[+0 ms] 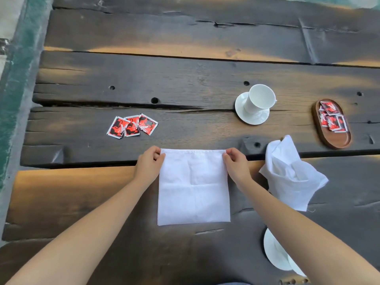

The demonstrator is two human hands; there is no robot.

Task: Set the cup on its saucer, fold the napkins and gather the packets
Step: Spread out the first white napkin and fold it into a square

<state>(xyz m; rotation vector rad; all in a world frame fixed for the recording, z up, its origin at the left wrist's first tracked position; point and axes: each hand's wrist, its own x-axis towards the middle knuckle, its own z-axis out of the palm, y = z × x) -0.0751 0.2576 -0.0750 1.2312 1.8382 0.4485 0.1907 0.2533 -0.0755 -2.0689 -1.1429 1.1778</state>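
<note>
A white napkin (193,188) lies flat in front of me. My left hand (149,163) pinches its far left corner and my right hand (236,164) pinches its far right corner. A second white napkin (292,173) lies crumpled to the right. A white cup (259,98) stands upright on its white saucer (251,116) farther back. Three red packets (132,126) lie loose at the left. Several more red packets (332,117) sit in an oval wooden tray (337,138) at the right.
The table is dark, rough wooden planks (164,79) with gaps and holes. Another white saucer (276,251) lies near my right forearm, partly hidden by it. The table's left edge runs beside green flooring (14,83).
</note>
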